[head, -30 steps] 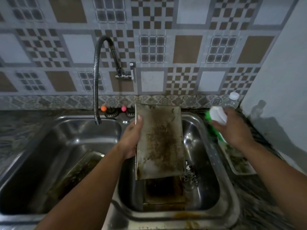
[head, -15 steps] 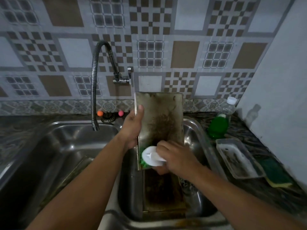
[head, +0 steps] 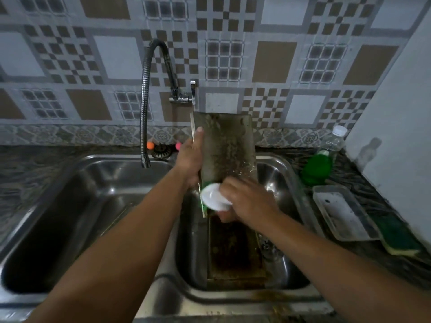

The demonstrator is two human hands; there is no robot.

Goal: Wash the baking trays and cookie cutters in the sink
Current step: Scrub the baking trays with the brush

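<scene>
So that its soiled face could be reached, the baking tray (head: 227, 148) was held upright over the right sink basin (head: 286, 173) by the left hand (head: 190, 157) clasping its edge, while a scrubber (head: 213, 197) was gripped and pressed low against it by the right hand (head: 247, 201)

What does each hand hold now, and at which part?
The left hand grips the dirty baking tray by its left edge. The right hand holds a white-backed scrubber from behind.

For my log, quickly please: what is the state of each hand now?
Left hand: closed on the edge of the upright baking tray.
Right hand: closed on the white scrubber, pressed against the tray.
</scene>
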